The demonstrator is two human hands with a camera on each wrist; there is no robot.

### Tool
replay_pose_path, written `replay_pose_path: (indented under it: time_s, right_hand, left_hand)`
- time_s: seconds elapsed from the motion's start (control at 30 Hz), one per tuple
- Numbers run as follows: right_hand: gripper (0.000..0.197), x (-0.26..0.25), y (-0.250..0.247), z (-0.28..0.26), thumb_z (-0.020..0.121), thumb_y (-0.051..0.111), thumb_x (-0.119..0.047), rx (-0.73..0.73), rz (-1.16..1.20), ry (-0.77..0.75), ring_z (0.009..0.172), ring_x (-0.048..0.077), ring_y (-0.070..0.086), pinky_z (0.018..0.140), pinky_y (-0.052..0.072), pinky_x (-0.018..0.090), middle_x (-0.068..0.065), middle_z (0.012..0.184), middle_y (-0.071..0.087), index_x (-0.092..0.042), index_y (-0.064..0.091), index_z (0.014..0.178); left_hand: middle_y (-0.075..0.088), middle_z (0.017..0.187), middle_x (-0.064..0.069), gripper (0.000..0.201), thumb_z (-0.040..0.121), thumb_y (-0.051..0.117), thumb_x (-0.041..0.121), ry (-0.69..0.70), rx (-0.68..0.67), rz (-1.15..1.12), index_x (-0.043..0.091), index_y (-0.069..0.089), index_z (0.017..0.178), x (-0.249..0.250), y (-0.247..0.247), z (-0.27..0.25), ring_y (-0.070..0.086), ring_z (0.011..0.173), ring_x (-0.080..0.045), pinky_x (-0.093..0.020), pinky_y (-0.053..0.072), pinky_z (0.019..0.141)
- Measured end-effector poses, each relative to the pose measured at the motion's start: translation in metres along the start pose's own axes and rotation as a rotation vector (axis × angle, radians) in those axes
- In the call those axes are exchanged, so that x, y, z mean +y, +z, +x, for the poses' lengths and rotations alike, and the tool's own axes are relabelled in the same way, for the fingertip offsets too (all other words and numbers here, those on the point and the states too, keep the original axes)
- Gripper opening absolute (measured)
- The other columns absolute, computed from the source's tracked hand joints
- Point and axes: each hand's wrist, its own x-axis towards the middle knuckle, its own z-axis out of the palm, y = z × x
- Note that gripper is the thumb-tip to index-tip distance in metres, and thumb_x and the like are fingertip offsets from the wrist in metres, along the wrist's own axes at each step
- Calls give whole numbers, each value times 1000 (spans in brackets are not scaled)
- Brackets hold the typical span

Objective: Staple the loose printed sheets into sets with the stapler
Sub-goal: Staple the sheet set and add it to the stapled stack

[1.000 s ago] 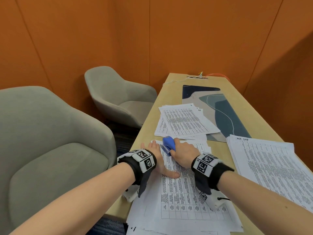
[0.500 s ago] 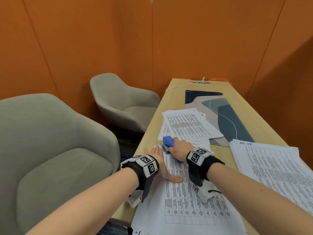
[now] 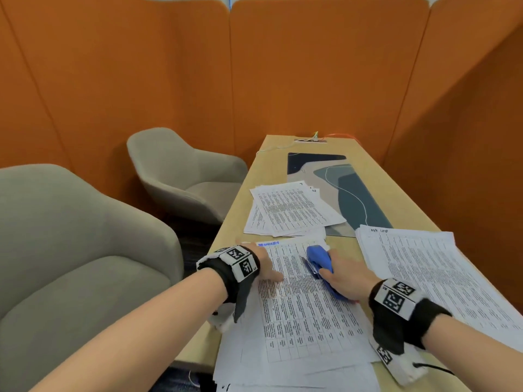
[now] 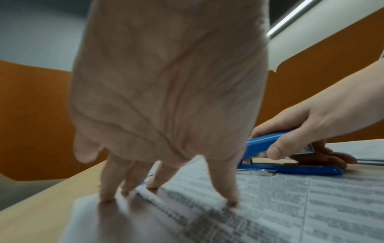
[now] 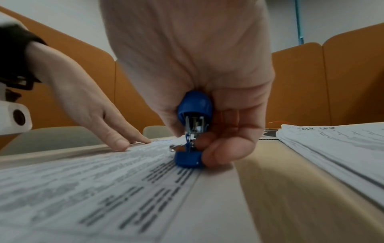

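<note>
A blue stapler point(image 3: 319, 259) lies on the top printed sheet point(image 3: 305, 315) near that sheet's right edge. My right hand point(image 3: 341, 274) grips it, thumb on one side and fingers curled round the other. In the right wrist view the stapler point(image 5: 193, 129) shows its metal mouth, with its base on the paper. My left hand point(image 3: 263, 261) lies flat on the sheet's upper left corner. In the left wrist view its straight fingers point(image 4: 230, 189) press the paper point(image 4: 290, 205) down, and the stapler point(image 4: 290, 167) sits to their right.
A thick stack of printed sheets point(image 3: 441, 275) lies at the right. Another pile point(image 3: 291, 213) lies farther back, partly on a blue-patterned desk mat point(image 3: 351, 193). Two grey armchairs point(image 3: 184, 176) stand left of the wooden table point(image 3: 235, 222). Orange partition walls enclose the space.
My right hand has carried the stapler from the sheet's upper left corner to the right, across the top of the page. The left hand stays pressing that corner.
</note>
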Motion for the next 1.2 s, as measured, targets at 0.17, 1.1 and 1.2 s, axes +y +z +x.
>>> replay_pose_path:
  time_s: [0.17, 1.1, 1.2]
  right_hand:
    - [40, 1, 3, 2, 100, 37, -35, 6, -2, 4, 106, 31, 58, 75, 38, 31, 14, 121, 58, -9, 34, 131]
    - [37, -22, -13, 19, 98, 39, -25, 17, -149, 52, 109, 31, 58, 72, 37, 31, 12, 122, 58, -11, 37, 132]
    - [34, -22, -14, 22, 97, 40, -24, 24, -159, 41, 108, 30, 58, 73, 37, 31, 12, 121, 58, -11, 39, 129]
  left_hand:
    - [-4, 162, -8, 72, 99, 31, 50, 185, 41, -45, 12, 4, 154, 25, 3, 17, 2, 148, -31, -54, 5, 118]
    - [-8, 160, -17, 118, 75, 45, 81, 142, 37, -12, 8, -5, 153, 30, 8, 30, 1, 148, -30, -45, 12, 118]
    - [-8, 160, -16, 117, 75, 46, 80, 145, 53, -20, 8, -4, 153, 30, 10, 29, 0, 148, -30, -44, 11, 118]
